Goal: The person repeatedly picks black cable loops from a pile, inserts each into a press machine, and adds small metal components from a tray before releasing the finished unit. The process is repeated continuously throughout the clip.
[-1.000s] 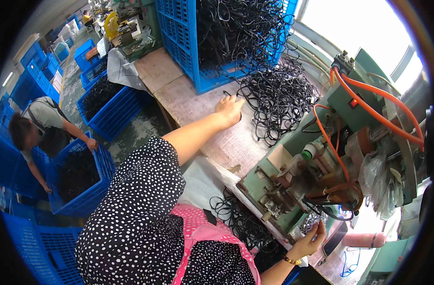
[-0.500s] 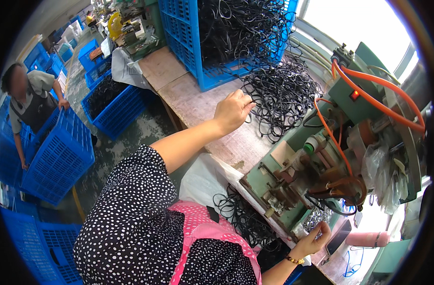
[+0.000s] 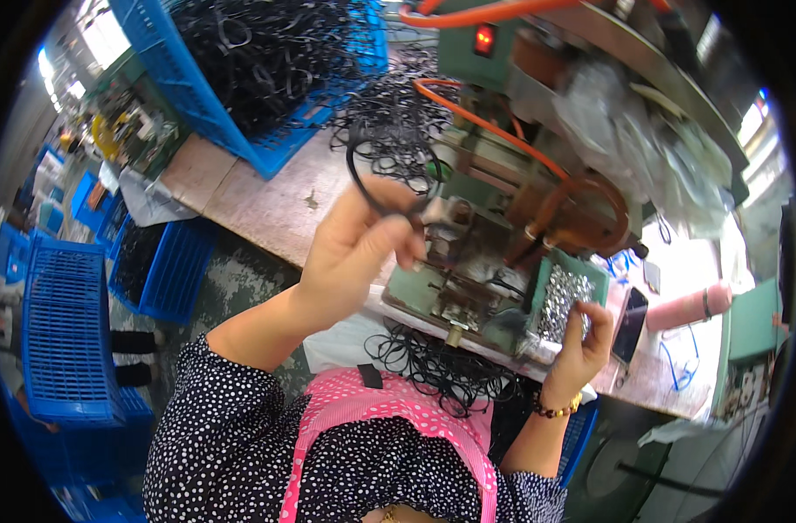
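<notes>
My left hand (image 3: 350, 248) is pinched around a thin black cord loop (image 3: 353, 166), which stands up above the fingers, slightly blurred, in front of the green machine (image 3: 407, 292). On the right, my right hand (image 3: 579, 362) is beside a green tray (image 3: 597, 272) of small silver metal pieces (image 3: 562, 296). Its fingers are curled together with the tips close; whether a small piece is between them cannot be made out. Beyond the left hand, a tangled pile of black loops (image 3: 389, 122) lies on the worktable (image 3: 241, 196).
A blue crate (image 3: 263, 157) full of black loops stands at the back left of the table. More loops (image 3: 433, 366) hang at the near edge. An orange hose (image 3: 503, 131) crosses the machine. A phone (image 3: 631, 324) and pink bottle (image 3: 687, 307) lie right. Blue crates (image 3: 67, 331) stand left.
My left hand has come from the loop pile to the machine's front, now with a black loop held up. My right hand has moved up beside the metal pieces. The view has turned right.
</notes>
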`<state>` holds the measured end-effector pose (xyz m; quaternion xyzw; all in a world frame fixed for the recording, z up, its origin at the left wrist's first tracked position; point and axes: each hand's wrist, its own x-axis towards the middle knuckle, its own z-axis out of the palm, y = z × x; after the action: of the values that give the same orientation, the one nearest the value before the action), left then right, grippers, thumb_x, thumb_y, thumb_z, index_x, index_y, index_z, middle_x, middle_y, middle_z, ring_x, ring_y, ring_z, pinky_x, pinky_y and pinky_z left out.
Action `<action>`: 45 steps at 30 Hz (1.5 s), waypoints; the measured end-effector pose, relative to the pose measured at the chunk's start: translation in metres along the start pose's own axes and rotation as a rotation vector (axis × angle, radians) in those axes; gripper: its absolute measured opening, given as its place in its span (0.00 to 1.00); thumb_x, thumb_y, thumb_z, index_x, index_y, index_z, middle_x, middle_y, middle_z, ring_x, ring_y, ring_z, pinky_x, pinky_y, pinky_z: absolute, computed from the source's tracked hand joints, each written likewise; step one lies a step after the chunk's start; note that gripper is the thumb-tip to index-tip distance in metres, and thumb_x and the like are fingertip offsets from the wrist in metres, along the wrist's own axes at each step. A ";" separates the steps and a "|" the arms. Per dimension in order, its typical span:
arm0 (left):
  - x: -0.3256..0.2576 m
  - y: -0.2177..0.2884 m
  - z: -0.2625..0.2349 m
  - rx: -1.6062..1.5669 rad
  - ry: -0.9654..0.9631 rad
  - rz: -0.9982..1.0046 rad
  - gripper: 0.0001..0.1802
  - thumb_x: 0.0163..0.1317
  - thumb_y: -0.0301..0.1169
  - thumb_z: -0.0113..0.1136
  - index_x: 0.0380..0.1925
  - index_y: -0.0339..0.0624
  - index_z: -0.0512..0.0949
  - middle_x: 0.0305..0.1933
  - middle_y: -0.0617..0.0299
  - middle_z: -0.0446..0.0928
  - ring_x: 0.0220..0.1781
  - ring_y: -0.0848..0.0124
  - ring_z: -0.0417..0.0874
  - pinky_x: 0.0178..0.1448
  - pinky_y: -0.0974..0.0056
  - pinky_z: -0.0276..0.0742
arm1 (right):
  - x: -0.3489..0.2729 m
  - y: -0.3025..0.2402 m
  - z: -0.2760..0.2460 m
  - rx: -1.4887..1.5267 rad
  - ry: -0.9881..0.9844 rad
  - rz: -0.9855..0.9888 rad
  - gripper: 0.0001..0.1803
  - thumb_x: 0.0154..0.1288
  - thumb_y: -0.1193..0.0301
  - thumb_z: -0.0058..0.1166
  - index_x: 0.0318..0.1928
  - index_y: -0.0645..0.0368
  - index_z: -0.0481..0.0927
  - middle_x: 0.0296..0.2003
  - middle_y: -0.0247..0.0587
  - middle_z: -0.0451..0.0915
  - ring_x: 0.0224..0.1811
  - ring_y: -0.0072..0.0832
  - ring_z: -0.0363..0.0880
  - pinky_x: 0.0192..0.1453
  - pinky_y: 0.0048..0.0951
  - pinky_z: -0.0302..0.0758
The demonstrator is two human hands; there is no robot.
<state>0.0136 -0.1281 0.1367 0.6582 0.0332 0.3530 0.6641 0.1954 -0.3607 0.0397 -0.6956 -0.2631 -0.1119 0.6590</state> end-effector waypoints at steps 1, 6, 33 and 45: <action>-0.001 0.007 0.004 -0.006 -0.119 -0.009 0.08 0.74 0.28 0.52 0.47 0.35 0.72 0.32 0.65 0.75 0.32 0.79 0.77 0.36 0.74 0.73 | 0.004 -0.010 0.007 0.038 0.000 -0.015 0.09 0.62 0.87 0.55 0.41 0.63 0.79 0.40 0.35 0.78 0.45 0.24 0.76 0.68 0.34 0.65; 0.001 0.025 0.007 0.194 -0.407 -0.132 0.09 0.72 0.28 0.56 0.46 0.32 0.76 0.40 0.58 0.82 0.36 0.77 0.81 0.36 0.72 0.75 | 0.009 -0.056 0.037 0.198 -0.160 0.033 0.10 0.61 0.84 0.58 0.44 0.62 0.79 0.40 0.33 0.80 0.45 0.24 0.78 0.76 0.41 0.57; 0.019 -0.024 0.051 0.450 -0.218 0.262 0.07 0.60 0.24 0.65 0.36 0.33 0.80 0.29 0.52 0.77 0.29 0.54 0.78 0.33 0.58 0.72 | 0.009 -0.050 0.032 0.323 -0.094 0.115 0.19 0.66 0.85 0.54 0.57 0.67 0.73 0.45 0.41 0.81 0.51 0.25 0.79 0.61 0.27 0.71; 0.021 -0.037 0.048 0.552 -0.235 0.583 0.13 0.56 0.28 0.70 0.39 0.35 0.80 0.32 0.54 0.79 0.30 0.54 0.78 0.35 0.56 0.71 | -0.008 0.030 -0.016 -0.428 -0.132 -0.033 0.15 0.62 0.82 0.56 0.50 0.64 0.79 0.48 0.47 0.80 0.55 0.41 0.78 0.63 0.37 0.72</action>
<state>0.0698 -0.1536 0.1188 0.8293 -0.1371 0.4266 0.3341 0.2074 -0.3775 0.0112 -0.8210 -0.2873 -0.1301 0.4760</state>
